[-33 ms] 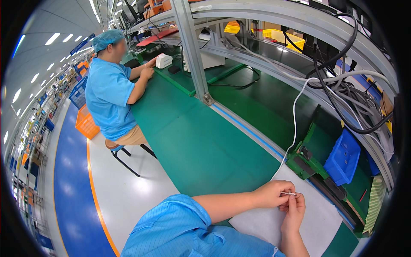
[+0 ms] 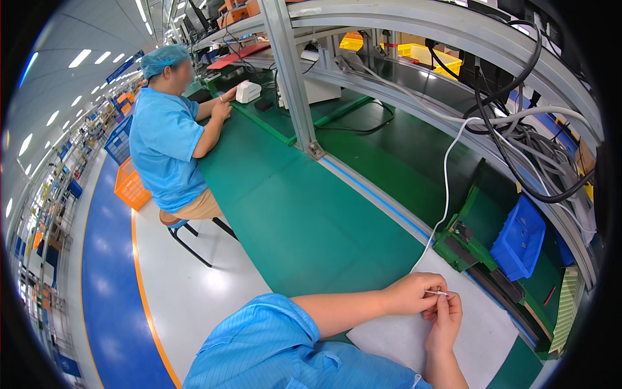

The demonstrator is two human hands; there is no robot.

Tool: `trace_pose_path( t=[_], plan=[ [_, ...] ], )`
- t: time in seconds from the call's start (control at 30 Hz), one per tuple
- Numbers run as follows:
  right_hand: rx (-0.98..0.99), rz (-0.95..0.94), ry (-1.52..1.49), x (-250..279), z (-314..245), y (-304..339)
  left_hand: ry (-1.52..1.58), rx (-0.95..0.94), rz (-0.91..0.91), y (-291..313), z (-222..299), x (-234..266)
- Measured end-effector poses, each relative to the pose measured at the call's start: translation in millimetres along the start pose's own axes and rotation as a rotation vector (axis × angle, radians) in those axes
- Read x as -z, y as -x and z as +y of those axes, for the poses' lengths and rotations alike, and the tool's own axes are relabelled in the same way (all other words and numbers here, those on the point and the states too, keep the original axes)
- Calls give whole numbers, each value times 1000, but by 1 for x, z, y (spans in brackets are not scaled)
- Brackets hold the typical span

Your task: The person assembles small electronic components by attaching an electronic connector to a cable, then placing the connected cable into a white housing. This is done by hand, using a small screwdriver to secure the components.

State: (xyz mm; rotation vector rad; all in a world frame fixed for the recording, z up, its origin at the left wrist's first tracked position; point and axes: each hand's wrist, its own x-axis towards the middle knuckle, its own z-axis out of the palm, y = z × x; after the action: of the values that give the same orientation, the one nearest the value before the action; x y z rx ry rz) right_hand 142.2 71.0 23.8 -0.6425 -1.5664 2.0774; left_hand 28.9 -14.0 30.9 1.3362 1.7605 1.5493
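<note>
The left hand [image 2: 414,293] and the right hand [image 2: 446,319] met above a white sheet [image 2: 483,330], which lay on the green workbench [image 2: 330,236] against the metal rail [image 2: 376,194] along its far edge; the fingertips of both hands were pinched together on a small, thin white piece [image 2: 438,293], held up over the sheet between its left and right edges; its finer shape was too small to tell; a white cable [image 2: 446,188] came down across the rail to the sheet's upper edge, its visible run ending beside the left hand; beyond the rail stood a green fixture [image 2: 461,249] and a tilted blue tray [image 2: 519,238]; farther up the workbench's left edge sat a co-worker [image 2: 165,136], hands beside a white device [image 2: 247,93].
</note>
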Motion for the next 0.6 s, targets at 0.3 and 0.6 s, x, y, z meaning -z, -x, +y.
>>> trace_pose_path(
  t=[0.3,0.6],
  plan=[
    [-1,-7,23,-1,-1,-1,5,20,-10,0,1,2],
    [20,-7,27,-2,-1,-1,26,38,-19,-1,3,2]
  ],
)
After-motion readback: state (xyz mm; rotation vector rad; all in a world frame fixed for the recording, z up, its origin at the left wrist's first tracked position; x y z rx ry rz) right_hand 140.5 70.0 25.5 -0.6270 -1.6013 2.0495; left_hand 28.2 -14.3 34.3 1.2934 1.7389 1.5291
